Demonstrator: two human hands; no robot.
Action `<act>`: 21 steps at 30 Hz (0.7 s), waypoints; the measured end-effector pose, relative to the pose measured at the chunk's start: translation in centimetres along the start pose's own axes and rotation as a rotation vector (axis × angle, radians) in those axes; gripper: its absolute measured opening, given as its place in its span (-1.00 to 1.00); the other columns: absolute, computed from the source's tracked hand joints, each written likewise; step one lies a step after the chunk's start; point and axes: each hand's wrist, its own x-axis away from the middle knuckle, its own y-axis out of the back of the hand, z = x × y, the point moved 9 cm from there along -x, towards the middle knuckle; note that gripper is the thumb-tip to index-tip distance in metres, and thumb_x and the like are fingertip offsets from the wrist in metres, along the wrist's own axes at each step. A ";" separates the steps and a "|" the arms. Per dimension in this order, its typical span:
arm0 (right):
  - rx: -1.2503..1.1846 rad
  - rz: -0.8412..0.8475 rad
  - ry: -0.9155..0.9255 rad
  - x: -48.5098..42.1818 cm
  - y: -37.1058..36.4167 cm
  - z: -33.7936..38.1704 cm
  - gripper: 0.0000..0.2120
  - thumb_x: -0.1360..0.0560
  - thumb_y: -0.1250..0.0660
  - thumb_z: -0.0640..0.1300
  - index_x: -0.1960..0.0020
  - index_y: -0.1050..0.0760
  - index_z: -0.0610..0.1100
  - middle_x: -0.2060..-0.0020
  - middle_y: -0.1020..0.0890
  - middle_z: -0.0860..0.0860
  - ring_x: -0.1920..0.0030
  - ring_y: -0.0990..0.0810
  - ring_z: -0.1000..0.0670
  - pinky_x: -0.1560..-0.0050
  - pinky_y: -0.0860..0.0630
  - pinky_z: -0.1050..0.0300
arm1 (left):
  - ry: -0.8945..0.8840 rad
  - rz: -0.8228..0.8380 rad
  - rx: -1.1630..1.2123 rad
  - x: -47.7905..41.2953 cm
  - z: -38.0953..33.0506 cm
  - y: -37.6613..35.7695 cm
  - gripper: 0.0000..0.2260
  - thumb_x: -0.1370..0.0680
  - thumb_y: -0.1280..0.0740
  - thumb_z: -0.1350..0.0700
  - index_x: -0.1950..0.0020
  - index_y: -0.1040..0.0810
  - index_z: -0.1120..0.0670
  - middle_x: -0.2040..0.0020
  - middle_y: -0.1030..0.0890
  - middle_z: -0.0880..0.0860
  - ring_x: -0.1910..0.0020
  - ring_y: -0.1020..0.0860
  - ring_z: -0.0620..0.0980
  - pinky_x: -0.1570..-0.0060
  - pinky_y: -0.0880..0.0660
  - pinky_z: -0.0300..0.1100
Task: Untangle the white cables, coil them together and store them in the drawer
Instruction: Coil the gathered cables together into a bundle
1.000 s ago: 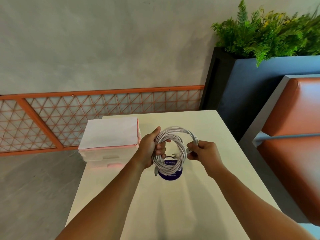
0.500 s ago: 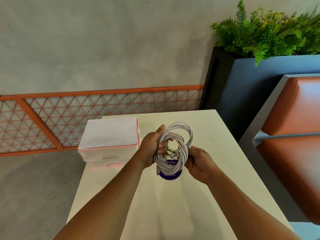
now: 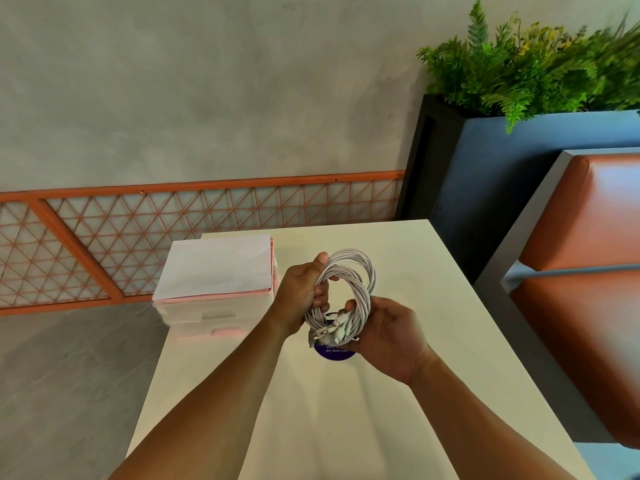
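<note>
Step in hand, as judged: the white cables [image 3: 356, 271] are already gathered into one coil, and the loose plug ends [image 3: 337, 329] are being secured at its lower edge before storage.

Recommended method: hold the loops flat and together at one side so they cannot spring apart. Pass the free ends around or through the bundle, snug but without a sharp kink near the connectors. Take up the slack before either grip lets go. The drawer unit [image 3: 207, 315] stands on the tabletop [image 3: 433, 306] to the left of the coil and appears closed. One hand will therefore have to carry the whole coil while the other pulls a drawer out. Risk noted: loose tails could catch on the drawer edge.

Left hand [image 3: 301, 296]: clenched around the left side of the coil, thumb over the top of the loops, fingers wrapped through the centre.

Right hand [image 3: 388, 337]: curled at the lower right of the coil, fingertips pinching the strands where the plug ends hang.

Location of the cables: held upright between both hands, raised above the tabletop, over a purple sticker [image 3: 334, 352], near the drawer unit but apart from it.
</note>
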 end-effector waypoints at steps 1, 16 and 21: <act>-0.001 0.008 -0.005 0.1 0.0 0.0 -0.69 -0.54 -0.17 -0.05 -0.07 -0.49 -0.28 0.00 -0.53 -0.26 -0.06 -0.52 -0.29 -0.26 -0.39 -0.29 | -0.012 -0.017 -0.024 0.0 0.0 0.2 -0.58 -0.65 -0.22 -0.11 0.16 -0.63 0.17 0.47 -0.27 0.03 0.52 -0.24 -0.06 0.40 -0.40 -0.19; 0.433 -0.347 -0.032 -0.2 1.7 0.0 -0.82 -0.51 -0.32 -0.35 -0.06 -0.60 -0.41 -0.02 -0.66 -0.33 0.07 -0.66 -0.27 0.10 -0.64 -0.11 | -0.477 -0.234 -0.529 0.7 -2.8 -1.5 -0.54 -0.63 -0.21 -0.19 0.32 -0.40 0.10 0.48 -0.37 -0.03 0.45 -0.34 0.01 0.36 -0.38 0.09; 0.459 -0.364 -0.133 -0.2 1.1 -0.8 -0.90 -0.55 -0.25 -0.38 -0.02 -0.52 -0.38 0.20 -0.62 -0.34 0.30 -0.64 -0.20 0.10 -0.65 -0.22 | -0.604 -0.291 -0.677 1.1 -3.5 -1.6 -0.54 -0.62 -0.17 -0.23 0.17 -0.53 0.13 0.37 -0.54 -0.01 0.36 -0.48 0.04 0.33 -0.43 0.03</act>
